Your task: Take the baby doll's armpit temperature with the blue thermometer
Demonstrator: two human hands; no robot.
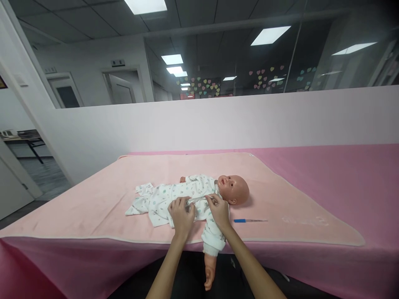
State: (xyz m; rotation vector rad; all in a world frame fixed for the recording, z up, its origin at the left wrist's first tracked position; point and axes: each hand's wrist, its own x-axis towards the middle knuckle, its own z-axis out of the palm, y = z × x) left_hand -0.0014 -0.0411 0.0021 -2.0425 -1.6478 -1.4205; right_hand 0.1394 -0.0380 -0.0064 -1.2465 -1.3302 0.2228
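A baby doll (234, 189) lies on its back with its head to the right, dressed in a white printed baby outfit (170, 194). Its near arm hangs over the table's front edge, the hand bare below the cuff. My left hand (182, 211) pinches the outfit's cloth at the doll's middle, fingers curled. Higher on the chest, my right hand (218, 207) pinches a fold of the same cloth near the neck. A strip of fabric is drawn between the two hands. What exactly lies under my fingertips is hidden.
A peach blanket (93, 195) lies under the doll on a pink table cover (336, 178). Right of my right hand lies a blue-capped pen or thermometer (249, 220). Behind the table runs a white low wall (218, 124) with glass above it.
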